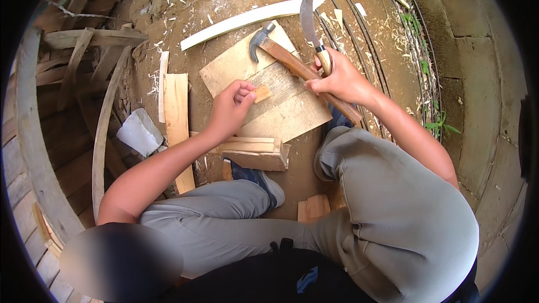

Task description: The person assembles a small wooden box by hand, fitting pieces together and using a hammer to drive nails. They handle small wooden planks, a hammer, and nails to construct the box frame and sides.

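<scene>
And there were the grey trousers (393, 191), knees bent on the near side, a dark shoe (250, 177) just short of a wooden block (252, 159)! Beyond it came the left hand (229, 109), fingers curled in, thumb and fingertips pinching a small wood piece (263, 93) over the middle of the flat board (297, 113). To the right, the right hand (341, 81) was wrapped round two handles at once: the hammer (287, 62), its head far and left, and the curved knife (307, 19), blade pointing far. Risky, that double grip! Had it loosened, either tool could have slipped; had the wrist swung left, the bare blade might have reached the pinching fingers. Farther on lay a long pale strip (241, 21), and cables (359, 33) to the far right. Hard to make out: the fingers hid part of the wood piece, the right palm's hold was covered, and a trouser leg cut off the other shoe
</scene>
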`<state>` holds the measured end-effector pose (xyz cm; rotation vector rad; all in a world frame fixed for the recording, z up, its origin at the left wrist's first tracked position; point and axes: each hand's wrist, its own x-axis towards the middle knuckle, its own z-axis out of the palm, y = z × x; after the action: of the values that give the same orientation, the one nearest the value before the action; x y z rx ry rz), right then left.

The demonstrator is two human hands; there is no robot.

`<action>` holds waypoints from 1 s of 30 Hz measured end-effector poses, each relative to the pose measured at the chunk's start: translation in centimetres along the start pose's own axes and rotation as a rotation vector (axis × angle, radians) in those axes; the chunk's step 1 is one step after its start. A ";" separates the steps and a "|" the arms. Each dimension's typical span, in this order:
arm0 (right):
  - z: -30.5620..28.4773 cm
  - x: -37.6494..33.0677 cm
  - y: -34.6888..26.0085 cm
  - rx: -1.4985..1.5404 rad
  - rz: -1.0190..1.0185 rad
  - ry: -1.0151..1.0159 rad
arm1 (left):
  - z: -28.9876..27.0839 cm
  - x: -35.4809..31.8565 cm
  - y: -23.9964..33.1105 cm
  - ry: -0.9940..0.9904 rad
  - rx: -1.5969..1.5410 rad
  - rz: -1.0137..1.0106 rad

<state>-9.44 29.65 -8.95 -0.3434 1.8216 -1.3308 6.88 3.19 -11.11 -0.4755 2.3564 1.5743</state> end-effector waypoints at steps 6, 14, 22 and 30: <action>1.0 -0.9 1.4 -0.068 -0.084 0.029 | 0.1 1.1 0.9 -0.065 -0.204 -0.222; 0.4 -0.8 0.1 0.439 0.013 -0.004 | 0.9 4.2 3.0 0.008 -0.283 -0.205; -2.5 -1.4 -2.0 0.317 -0.008 0.093 | -0.4 8.4 3.6 0.248 -0.130 -0.190; -2.3 -2.0 -1.4 0.312 -0.030 0.173 | -0.1 9.3 4.4 0.205 -0.057 -0.221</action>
<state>-10.27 31.95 -6.60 -0.0906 1.7154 -1.6801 -3.39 3.53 -11.06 -0.9167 2.3100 1.5576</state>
